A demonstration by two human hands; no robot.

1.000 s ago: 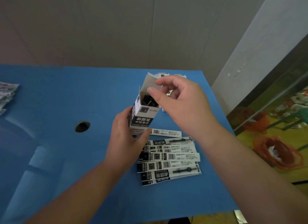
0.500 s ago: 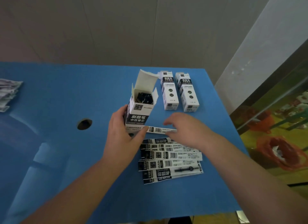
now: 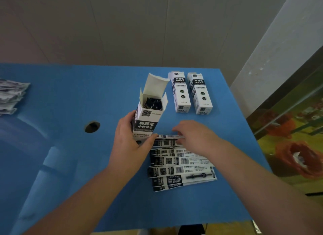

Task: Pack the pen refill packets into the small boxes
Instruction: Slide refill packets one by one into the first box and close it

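Card, film and matt blue board.
The open box (image 3: 148, 115) looks like matt printed card; at its 5 o'clock, refill packets (image 3: 181, 166) show glossy plastic film; the blue tabletop (image 3: 70, 98) looks smooth, faintly sheened.

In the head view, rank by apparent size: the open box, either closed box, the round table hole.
1. open box, though it is nearer the camera.
2. closed boxes, which look alike.
3. table hole.

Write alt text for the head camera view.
A left hand grips an upright open box on a blue table while the right hand pinches the top refill packet from a fanned pile. Two closed boxes lie behind.
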